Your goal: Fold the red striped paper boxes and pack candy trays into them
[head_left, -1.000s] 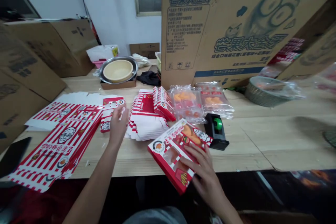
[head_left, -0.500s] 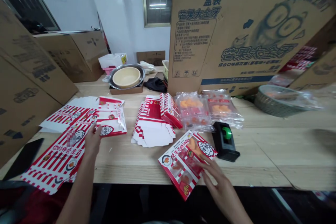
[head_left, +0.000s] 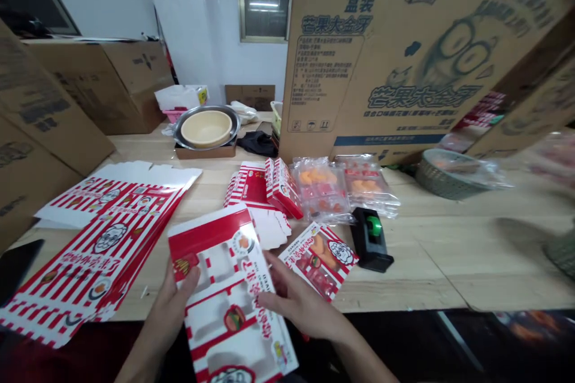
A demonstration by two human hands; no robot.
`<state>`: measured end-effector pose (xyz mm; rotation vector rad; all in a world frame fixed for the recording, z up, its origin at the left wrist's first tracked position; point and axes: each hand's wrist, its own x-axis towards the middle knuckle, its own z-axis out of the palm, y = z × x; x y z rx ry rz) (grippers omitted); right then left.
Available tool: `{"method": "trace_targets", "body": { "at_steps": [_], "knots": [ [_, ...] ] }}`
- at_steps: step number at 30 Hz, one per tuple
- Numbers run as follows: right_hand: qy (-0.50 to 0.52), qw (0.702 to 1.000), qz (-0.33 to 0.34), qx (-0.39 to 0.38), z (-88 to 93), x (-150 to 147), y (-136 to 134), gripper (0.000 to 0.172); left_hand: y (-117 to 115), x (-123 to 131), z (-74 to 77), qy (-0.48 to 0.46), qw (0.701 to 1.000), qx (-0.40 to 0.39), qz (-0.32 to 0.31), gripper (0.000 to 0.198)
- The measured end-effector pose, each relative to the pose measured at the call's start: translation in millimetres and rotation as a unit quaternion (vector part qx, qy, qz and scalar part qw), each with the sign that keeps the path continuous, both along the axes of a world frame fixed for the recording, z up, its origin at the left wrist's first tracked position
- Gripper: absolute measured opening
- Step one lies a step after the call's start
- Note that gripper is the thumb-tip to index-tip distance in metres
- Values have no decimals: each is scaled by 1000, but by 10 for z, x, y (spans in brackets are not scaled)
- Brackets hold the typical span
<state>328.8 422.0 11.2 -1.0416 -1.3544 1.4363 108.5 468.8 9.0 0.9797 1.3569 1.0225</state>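
Cardboard fills both our hands at the near side: we hold a red-and-white windowed carton (head_left: pixel 229 302), tilted, in front of the near edge of the table (head_left: pixel 417 263). Our left grip (head_left: pixel 169 302) is clamped on its left side, thumb over the printed fries; our right grip (head_left: pixel 305 305) is clamped on its right side, thumb across the front. Through its windows we see only pale inside surfaces, no coloured pieces. We judge the step in hand to be two-handed handling of this carton; the next move seems to call for an even hold from both sides, with light thumbs, as the thin card may buckle. Just beyond our right grip, partly covered by it, lies a filled box (head_left: pixel 320 257) with orange and red pieces showing, and right of it a black tape dispenser (head_left: pixel 372 242). On the far side we have small striped boxes (head_left: pixel 284 188), then clear packets (head_left: pixel 321 188). Well to the left lie flat printed sheets (head_left: pixel 108 239).
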Motion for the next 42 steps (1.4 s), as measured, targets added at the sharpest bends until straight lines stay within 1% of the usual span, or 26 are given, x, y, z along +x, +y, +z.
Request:
{"method": "trace_targets", "body": {
  "at_steps": [1,2,3,4,6,7,8,10,12,14,15,18,21,23,24,26,29,31,32,33,34,35,37,39,40,42],
  "knots": [
    [-65,998,-5,1,23,125,61,47,42,3,-13,-17,999,5,31,75],
    [-146,989,-29,-2,42,290,149,38,67,12,-27,-36,998,0,53,73],
    [-265,955,-132,10,54,486,262,34,73,26,-43,-54,996,-16,69,71],
    [-314,925,-216,2,56,705,392,33,62,42,-61,-67,993,-43,82,68],
    [-379,868,-319,-27,24,1151,671,34,1,79,-102,-89,985,-118,87,57],
    [-410,839,-355,-50,-9,1350,800,32,-37,99,-123,-104,980,-151,78,50],
    [-436,817,-371,-74,-51,1521,914,28,-74,118,-144,-119,975,-177,65,45],
    [-467,795,-369,-114,-141,1761,1081,15,-130,158,-179,-134,969,-202,52,39],
    [-477,797,-349,-125,-206,1880,1162,11,-157,195,-205,-125,971,-191,73,40],
    [-472,809,-336,-103,-214,1926,1172,15,-159,219,-224,-114,975,-162,100,42],
    [-465,815,-335,-83,-190,1935,1156,16,-154,222,-235,-116,977,-148,101,43],
    [-435,831,-348,-4,-2,1960,1043,16,-131,179,-266,-129,979,-128,87,43],
    [-402,844,-350,64,314,1977,843,21,-95,95,-243,-121,981,-126,84,42],
    [-384,852,-337,116,546,1944,678,27,-61,71,-142,-101,988,-97,59,42],
    [-382,852,-326,149,656,1903,594,30,-38,78,-59,-91,993,-67,35,44],
    [-393,841,-303,213,848,1764,435,31,19,127,157,-69,997,25,-32,48],
    [-417,832,-224,289,1050,1449,263,23,127,224,482,-16,979,178,-102,54],
    [-406,844,-150,318,1126,1223,215,16,183,260,595,18,961,234,-145,42],
    [-392,852,-127,324,1147,1121,214,13,198,268,607,28,955,242,-171,31],
    [-371,860,-126,327,1154,1032,227,10,204,273,591,32,952,236,-192,24],
    [-346,867,-146,327,1145,957,251,9,201,277,554,34,955,218,-196,21],
    [-314,873,-180,326,1119,897,281,15,191,284,504,32,965,195,-175,22],
    [-227,885,-261,312,1008,806,337,38,160,312,400,-4,985,151,-82,30],
    [-118,899,-323,269,818,717,357,60,128,357,337,-78,989,123,25,36],
    [-62,911,-336,233,699,661,347,66,114,381,327,-116,985,111,62,38],
    [35,932,-330,144,439,510,297,67,90,422,340,-173,977,72,106,37]
  ]
}}
